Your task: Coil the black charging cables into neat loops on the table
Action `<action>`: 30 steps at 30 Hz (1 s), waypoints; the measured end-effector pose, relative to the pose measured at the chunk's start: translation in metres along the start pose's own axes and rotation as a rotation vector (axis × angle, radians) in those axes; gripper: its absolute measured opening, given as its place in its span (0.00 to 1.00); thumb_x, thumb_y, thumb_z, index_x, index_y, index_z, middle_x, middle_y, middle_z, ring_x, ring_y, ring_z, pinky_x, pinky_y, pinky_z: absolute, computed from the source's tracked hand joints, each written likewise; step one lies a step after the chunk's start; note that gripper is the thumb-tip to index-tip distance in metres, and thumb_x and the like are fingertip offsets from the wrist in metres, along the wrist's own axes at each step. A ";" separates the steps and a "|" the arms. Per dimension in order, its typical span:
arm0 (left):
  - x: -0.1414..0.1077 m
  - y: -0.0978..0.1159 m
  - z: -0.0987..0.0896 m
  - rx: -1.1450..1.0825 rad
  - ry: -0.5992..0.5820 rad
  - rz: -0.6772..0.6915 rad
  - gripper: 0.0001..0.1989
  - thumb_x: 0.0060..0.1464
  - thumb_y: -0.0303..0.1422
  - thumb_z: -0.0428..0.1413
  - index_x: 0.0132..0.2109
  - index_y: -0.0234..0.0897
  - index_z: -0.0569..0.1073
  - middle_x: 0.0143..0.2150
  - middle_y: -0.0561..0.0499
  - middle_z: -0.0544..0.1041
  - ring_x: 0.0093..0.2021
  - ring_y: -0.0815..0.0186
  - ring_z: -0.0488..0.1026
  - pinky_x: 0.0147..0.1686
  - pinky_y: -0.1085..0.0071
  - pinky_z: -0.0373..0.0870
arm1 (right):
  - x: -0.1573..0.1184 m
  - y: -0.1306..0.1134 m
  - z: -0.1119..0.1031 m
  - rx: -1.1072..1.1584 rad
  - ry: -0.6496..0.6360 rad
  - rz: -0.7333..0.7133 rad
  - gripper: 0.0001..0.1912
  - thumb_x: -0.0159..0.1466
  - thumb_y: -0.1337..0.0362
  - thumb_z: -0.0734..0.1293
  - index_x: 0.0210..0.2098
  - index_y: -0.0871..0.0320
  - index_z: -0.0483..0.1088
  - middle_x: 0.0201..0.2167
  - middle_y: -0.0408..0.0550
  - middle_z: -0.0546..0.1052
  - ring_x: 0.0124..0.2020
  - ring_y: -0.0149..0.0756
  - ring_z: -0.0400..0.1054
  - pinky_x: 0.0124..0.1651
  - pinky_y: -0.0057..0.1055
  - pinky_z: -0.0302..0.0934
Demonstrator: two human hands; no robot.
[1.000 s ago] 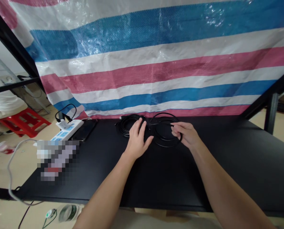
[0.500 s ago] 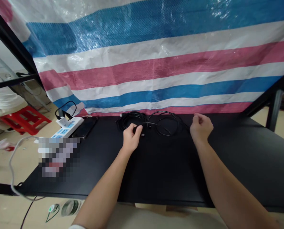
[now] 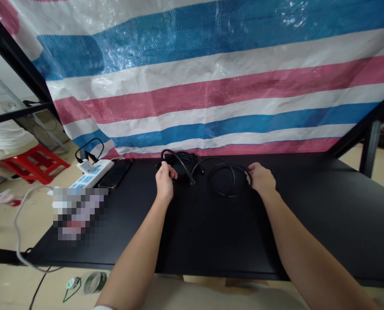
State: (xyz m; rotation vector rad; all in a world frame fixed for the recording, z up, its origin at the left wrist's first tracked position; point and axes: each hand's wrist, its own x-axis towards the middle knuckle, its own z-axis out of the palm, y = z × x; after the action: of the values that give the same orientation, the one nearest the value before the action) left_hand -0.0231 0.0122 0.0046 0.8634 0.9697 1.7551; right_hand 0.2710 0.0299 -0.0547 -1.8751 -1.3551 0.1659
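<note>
My left hand (image 3: 165, 180) is closed at the left side of a coiled black cable (image 3: 187, 160), its fingers curled round a strand. From this hand the strand arches up and over to a plug end (image 3: 192, 182) lying on the black table (image 3: 217, 237). To the right, my right hand (image 3: 262, 178) pinches the edge of a loose loop of black cable (image 3: 233, 174) between thumb and fingers. That loop hangs or lies just over the tabletop; which one I cannot tell. Part of the coil is hidden behind my left hand.
A white power strip (image 3: 91, 175) with a plugged-in charger (image 3: 86, 165) lies at the left edge. Beside it is a dark phone (image 3: 116, 173). A striped plastic sheet (image 3: 211, 94) hangs behind the table. A person sits on a red stool (image 3: 37, 163) at far left.
My left hand has shifted left, raising an arch of cable. My right hand has come slightly left and down, and the loose loop now sits lower and nearer to me.
</note>
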 end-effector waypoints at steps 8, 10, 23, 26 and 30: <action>0.008 0.001 -0.008 -0.059 0.045 -0.007 0.19 0.56 0.44 0.53 0.23 0.37 0.66 0.13 0.56 0.63 0.15 0.72 0.61 0.18 0.77 0.57 | 0.005 -0.024 -0.006 0.477 0.251 0.340 0.06 0.53 0.65 0.63 0.24 0.52 0.58 0.19 0.41 0.68 0.23 0.38 0.68 0.32 0.38 0.64; 0.007 0.002 -0.008 -0.068 0.052 -0.003 0.18 0.56 0.43 0.54 0.23 0.37 0.65 0.12 0.57 0.62 0.14 0.73 0.60 0.17 0.77 0.57 | 0.006 -0.027 -0.007 0.677 0.246 0.362 0.08 0.56 0.60 0.61 0.26 0.51 0.54 0.18 0.39 0.68 0.18 0.35 0.65 0.25 0.34 0.62; 0.002 0.007 -0.001 -0.115 0.054 -0.210 0.20 0.57 0.46 0.52 0.24 0.39 0.58 0.12 0.62 0.53 0.11 0.75 0.53 0.14 0.77 0.54 | -0.014 -0.049 -0.002 0.686 0.222 0.024 0.33 0.36 0.58 0.77 0.31 0.51 0.52 0.24 0.31 0.63 0.22 0.26 0.60 0.28 0.28 0.60; 0.004 0.007 -0.004 -0.121 0.066 -0.237 0.20 0.56 0.47 0.52 0.25 0.40 0.58 0.12 0.62 0.54 0.11 0.74 0.54 0.15 0.77 0.55 | -0.015 -0.051 -0.006 0.566 0.268 0.105 0.27 0.42 0.58 0.75 0.30 0.51 0.53 0.22 0.33 0.64 0.22 0.29 0.63 0.29 0.30 0.60; 0.006 0.012 -0.005 -0.132 0.135 -0.258 0.16 0.58 0.40 0.48 0.24 0.40 0.58 0.11 0.60 0.57 0.11 0.72 0.56 0.15 0.77 0.55 | -0.009 -0.048 -0.015 0.611 0.303 0.232 0.20 0.49 0.51 0.71 0.24 0.52 0.56 0.13 0.33 0.62 0.17 0.31 0.62 0.22 0.29 0.56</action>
State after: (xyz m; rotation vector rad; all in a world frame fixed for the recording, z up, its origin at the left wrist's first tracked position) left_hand -0.0336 0.0139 0.0140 0.5159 0.9933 1.6485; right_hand 0.2394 0.0200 -0.0158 -1.4540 -0.7625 0.3541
